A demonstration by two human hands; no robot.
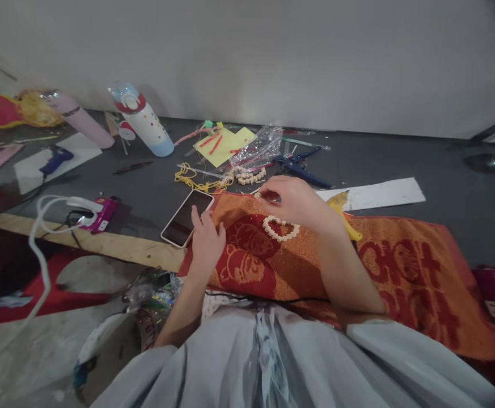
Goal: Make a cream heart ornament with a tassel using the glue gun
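Observation:
My left hand (207, 241) lies with its fingers apart at the right edge of a dark-screened phone (184, 220), one fingertip over the screen. My right hand (293, 203) is curled in a pinch above an orange and red towel (383, 255). A small pale bit shows by its fingertips; whether they hold it I cannot make out. Just below that hand, a ring of cream beads (280, 238) lies on the towel. Beyond the fingers is another cream bead strand (251, 177), beside tangled yellow cord (196, 180).
Behind the towel lie blue-handled pliers (300, 168), a clear plastic bag (259, 148) and yellow paper (225, 144). A white strip (385, 194) and a yellow-handled tool (350, 225) are at right. Two bottles, a glue gun (55, 160) and a pink power block (105, 214) stand left.

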